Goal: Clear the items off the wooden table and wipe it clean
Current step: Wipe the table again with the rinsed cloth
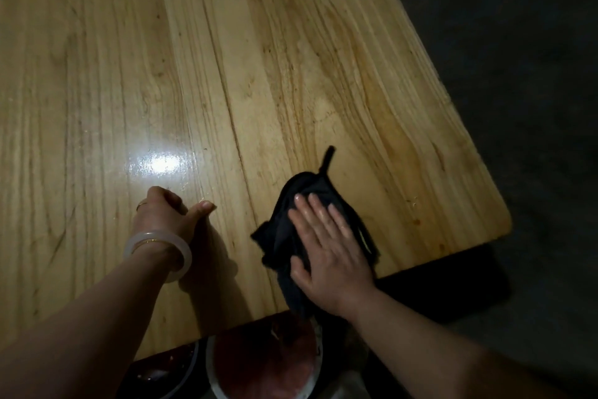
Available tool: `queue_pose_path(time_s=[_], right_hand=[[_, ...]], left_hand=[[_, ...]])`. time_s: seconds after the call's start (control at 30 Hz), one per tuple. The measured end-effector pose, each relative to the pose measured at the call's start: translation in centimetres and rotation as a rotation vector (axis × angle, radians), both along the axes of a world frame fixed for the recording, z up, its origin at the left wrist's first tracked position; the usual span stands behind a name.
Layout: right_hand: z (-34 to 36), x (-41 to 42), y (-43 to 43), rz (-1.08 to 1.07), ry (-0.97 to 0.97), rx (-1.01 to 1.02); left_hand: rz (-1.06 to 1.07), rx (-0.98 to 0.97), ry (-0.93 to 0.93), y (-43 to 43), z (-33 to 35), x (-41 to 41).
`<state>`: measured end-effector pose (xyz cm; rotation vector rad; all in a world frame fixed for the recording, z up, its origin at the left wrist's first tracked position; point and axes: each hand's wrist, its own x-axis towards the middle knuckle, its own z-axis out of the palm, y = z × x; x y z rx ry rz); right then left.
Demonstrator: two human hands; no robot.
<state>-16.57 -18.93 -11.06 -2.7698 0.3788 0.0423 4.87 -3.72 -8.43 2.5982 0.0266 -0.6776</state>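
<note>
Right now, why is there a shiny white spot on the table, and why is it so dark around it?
Head view: the spot is glare from a light on the glossy table; the floor is dim; the left hand casts a shadow.

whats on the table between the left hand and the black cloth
Nothing: in the head view, only bare wooden table lies between the left hand and the black cloth.
</note>
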Motion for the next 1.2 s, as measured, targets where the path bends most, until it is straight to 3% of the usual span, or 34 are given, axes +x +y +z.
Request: queue_pose_path(time_s=[0.13, 0.27, 0.33, 0.43, 0.5, 0.57, 0.8, 0.97, 1.07, 1.2], right_hand=[[-0.4, -2.0, -4.0, 0.298, -0.023, 0.0], [-0.9, -3.1, -7.7, 0.342, -0.033, -0.001], [-0.9, -3.3, -8.7, 0.238, -0.051, -0.014], [-0.8, -3.0, -8.5, -0.124, -0.07, -0.038], [-0.8, -2.4, -7.9, -0.405, -0.06, -0.055], [-0.7, -2.1, -7.6, -0.539, -0.068, -0.052], [-1.0, -5.0, -11.5, -0.285, -0.114, -0.054], [-1.2, -7.7, -15.3, -0.34, -0.091, -0.084], [-1.5, -8.9, -16.7, -0.575, -0.112, -0.122], [-1.0, -7.7, -17.4, -1.137, -0.044, -0.051]], left_hand=[[0.006, -0.006, 0.014, -0.1, 0.3, -0.1], [0.03, -0.013, -0.007, -0.4, 0.9, -0.6], [0.038, -0.028, -0.065, -1.1, 1.1, -1.2], [-0.037, -0.072, -0.184, -3.2, 1.1, -2.8], [-0.13, -0.102, -0.188, -5.6, 0.9, -4.0], [-0.21, -0.118, -0.124, -7.8, 0.6, -4.7], [-0.248, -0.055, 0.001, -9.8, -0.2, -3.7], [-0.225, -0.061, 0.019, -10.1, -0.1, -3.5], [-0.22, -0.052, 0.021, -10.2, -0.1, -3.5], [-0.218, -0.037, 0.024, -10.3, -0.2, -3.6]])
